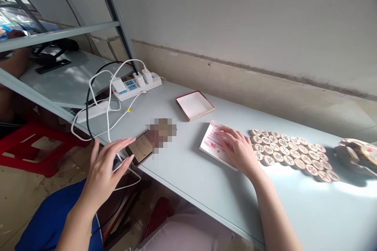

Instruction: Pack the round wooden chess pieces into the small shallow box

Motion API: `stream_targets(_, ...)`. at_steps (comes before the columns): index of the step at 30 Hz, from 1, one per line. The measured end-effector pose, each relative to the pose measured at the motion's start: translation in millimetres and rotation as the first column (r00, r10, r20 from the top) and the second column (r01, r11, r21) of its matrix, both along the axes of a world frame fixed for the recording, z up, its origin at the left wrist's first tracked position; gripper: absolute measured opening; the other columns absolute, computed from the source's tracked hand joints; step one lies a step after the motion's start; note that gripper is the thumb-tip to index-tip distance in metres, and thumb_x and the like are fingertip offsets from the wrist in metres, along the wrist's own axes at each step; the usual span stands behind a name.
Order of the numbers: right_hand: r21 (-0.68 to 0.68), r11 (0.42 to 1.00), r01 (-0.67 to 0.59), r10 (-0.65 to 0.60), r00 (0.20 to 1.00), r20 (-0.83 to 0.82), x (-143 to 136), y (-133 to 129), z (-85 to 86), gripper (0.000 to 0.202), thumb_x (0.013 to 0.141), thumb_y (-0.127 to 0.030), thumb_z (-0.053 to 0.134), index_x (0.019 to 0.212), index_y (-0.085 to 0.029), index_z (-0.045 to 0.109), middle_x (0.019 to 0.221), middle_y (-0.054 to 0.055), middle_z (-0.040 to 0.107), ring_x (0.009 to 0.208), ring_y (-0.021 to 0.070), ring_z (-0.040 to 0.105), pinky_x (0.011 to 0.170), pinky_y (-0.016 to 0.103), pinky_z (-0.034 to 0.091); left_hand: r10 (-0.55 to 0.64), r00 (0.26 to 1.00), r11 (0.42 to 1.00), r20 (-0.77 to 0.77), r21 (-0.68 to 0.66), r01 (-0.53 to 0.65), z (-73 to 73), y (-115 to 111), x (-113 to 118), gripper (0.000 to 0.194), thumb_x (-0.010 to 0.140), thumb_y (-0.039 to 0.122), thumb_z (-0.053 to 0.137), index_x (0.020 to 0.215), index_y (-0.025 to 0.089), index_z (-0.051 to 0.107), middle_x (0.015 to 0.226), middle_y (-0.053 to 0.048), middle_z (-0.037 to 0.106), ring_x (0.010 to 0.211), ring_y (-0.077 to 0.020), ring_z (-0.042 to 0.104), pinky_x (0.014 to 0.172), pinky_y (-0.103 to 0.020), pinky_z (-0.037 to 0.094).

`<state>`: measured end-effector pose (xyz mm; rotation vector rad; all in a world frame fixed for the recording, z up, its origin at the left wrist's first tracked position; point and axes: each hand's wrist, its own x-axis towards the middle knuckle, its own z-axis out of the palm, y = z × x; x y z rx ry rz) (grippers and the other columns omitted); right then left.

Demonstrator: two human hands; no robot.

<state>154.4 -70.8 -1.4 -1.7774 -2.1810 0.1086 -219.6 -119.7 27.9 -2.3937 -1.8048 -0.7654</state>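
My left hand point(107, 164) hovers at the table's front edge, fingers apart and empty, close to the lower end of a phone point(141, 147) with a lit screen. On the right, my right hand point(237, 147) rests with spread fingers on a white shallow box point(213, 141) with red printing; part of it is hidden under the hand. Just right of that hand, round wooden pieces with characters point(284, 150) lie in packed rows. Behind the phone and the white box lies an open, shallow box part point(196, 105) with a dark red rim and pale inside.
A white power strip point(137, 86) with plugs and looping cables stands at the back left. A crumpled bag point(357, 155) sits at the right. Metal frame bars point(59, 36) cross the left side. Beyond them are a person's arm point(14, 62) and a red stool point(44, 149).
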Motion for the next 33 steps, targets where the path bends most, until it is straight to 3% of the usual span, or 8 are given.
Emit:
stream_targets(7,-0.01,1.0,0.006,-0.006,1.0,0.0,-1.1,-1.0,0.7,0.036,0.087,-0.018,0.033,0.113,-0.028,0.057,0.128,0.001,0.052,0.113,0.0249,0.047,0.089,0.043,0.037,-0.017,0.999,0.998,-0.038,0.057,0.019,-1.9,-18.0,-11.6,0.034,0.087,0.028,0.046,0.121,0.029,0.046,0.115,-0.004,0.064,0.112,-0.0227,0.055,0.111,-0.052,0.017)
stream_targets(21,-0.013,1.0,0.013,-0.013,1.0,0.009,-0.3,-0.7,-0.9,0.035,0.088,-0.019,0.035,0.114,-0.028,0.056,0.129,0.0,0.051,0.112,0.0245,0.047,0.09,0.043,0.037,-0.087,0.992,0.99,-0.091,0.104,0.097,-10.8,-22.9,-12.7,0.034,0.083,0.028,0.049,0.117,0.027,0.052,0.108,-0.002,0.067,0.106,-0.0219,0.058,0.111,-0.052,0.017)
stream_targets(29,-0.001,1.0,0.016,-0.016,1.0,0.01,-0.1,-0.9,-1.7,0.035,0.087,-0.019,0.036,0.113,-0.028,0.057,0.128,0.0,0.052,0.112,0.0239,0.047,0.089,0.041,0.037,-0.12,0.985,0.993,-0.12,-0.002,0.121,-17.8,-16.2,-6.3,0.041,0.083,0.033,0.05,0.123,0.026,0.048,0.116,-0.004,0.062,0.112,-0.023,0.054,0.112,-0.052,0.013)
stream_targets(33,0.005,1.0,0.012,-0.012,1.0,0.017,0.3,-0.8,-2.3,0.035,0.086,-0.019,0.037,0.113,-0.028,0.057,0.128,0.001,0.052,0.111,0.0241,0.048,0.089,0.041,0.037,-0.149,0.986,0.983,-0.078,-0.117,0.139,-15.3,-9.1,7.8,0.048,0.086,0.037,0.046,0.133,0.027,0.038,0.13,-0.005,0.053,0.121,-0.0238,0.046,0.112,-0.053,0.01)
